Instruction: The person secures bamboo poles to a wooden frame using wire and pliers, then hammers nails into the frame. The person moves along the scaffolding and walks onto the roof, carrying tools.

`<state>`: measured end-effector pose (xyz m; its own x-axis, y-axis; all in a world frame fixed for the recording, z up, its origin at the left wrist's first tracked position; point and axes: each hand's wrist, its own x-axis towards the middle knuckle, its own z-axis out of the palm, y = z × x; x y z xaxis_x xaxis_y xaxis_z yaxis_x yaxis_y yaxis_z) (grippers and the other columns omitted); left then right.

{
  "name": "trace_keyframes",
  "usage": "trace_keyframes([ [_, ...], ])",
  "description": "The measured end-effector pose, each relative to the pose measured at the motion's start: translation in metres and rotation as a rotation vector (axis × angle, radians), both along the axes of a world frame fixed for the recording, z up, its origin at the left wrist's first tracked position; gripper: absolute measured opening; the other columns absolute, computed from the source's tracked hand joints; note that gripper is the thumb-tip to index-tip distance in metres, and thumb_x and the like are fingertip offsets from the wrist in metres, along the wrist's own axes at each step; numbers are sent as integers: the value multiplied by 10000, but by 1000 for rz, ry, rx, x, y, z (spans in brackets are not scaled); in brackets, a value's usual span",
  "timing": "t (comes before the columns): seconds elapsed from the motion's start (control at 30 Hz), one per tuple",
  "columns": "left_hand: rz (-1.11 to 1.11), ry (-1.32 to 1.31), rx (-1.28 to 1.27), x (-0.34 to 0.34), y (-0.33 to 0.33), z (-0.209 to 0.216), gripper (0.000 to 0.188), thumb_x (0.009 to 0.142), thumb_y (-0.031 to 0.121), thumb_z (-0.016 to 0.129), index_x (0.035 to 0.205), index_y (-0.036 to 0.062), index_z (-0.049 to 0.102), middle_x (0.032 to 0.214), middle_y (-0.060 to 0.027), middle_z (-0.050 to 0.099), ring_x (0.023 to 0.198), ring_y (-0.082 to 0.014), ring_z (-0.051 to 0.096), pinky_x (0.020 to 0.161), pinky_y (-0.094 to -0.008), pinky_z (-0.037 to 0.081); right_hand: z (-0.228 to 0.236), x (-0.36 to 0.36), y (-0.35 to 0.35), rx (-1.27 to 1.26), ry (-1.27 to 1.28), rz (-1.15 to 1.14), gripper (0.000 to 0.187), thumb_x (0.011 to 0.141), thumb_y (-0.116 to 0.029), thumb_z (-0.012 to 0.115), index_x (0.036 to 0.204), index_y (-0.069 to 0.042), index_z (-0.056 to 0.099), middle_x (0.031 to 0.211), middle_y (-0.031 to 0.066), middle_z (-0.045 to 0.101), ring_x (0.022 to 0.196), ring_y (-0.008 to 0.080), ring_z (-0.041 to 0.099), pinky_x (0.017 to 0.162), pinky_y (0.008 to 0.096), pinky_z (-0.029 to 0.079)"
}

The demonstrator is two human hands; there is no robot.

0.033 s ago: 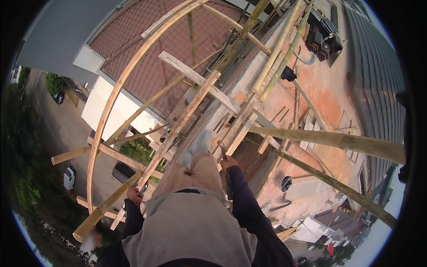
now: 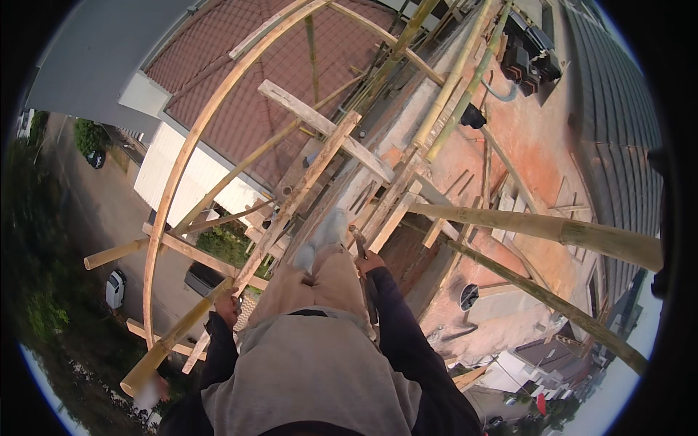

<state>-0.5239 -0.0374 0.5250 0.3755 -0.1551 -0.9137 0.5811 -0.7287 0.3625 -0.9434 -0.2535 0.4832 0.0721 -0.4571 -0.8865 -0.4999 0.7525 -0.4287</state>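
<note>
Scaffold climbing, judging by the pose: left hand (image 2: 227, 309) is clamping fingers around a bamboo pole (image 2: 190, 320) at the frame's outer edge, right hand (image 2: 368, 262) is gripping a wooden plank (image 2: 390, 218); the next reach needs firm footing.

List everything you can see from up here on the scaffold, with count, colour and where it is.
Curved bamboo pole: one, pale tan, arcing from lower left to top centre.
Straight bamboo poles: several, yellow-green, crossing right and centre.
Flat wooden planks: several, pale, nailed across the centre.
Tiled roof: one, red-brown, below at upper left.
Concrete roof slab: one, orange-pink, upper right.
Parked cars: two, one white at left, one dark on the street at far upper left.
Satellite dish: one, dark, lower right.
Left hand: fingers around a lower-left bamboo pole.
Right hand: gripping a slim dark thing, kind unclear.
</note>
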Motion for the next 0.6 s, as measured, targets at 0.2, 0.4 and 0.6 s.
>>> trace_keyframes([
  [0.2,-436,330,58,-130,-199,-19,430,950,476,556,959,52,628,637,2,474,462,-102,377,430,-270,302,16,95,-12,-198,-142,356,405,836,-277,626,1095,31,581,858,237,659,790,369,657,731,425,507],
  [0.4,-262,267,86,-166,-202,-94,282,909,329,586,810,66,580,628,-49,581,498,-123,514,431,-287,360,-53,98,-2,-97,-367,272,368,902,-344,615,1058,-10,607,833,165,666,788,285,673,669,378,515],
  [0.6,-901,86,294,-148,-147,-134,265,866,290,589,799,34,587,615,-22,537,537,-138,520,506,-311,412,-244,11,-36,253,-163,-245,305,918,-297,626,976,-2,573,692,76,606,474,149,537,443,308,446],
])
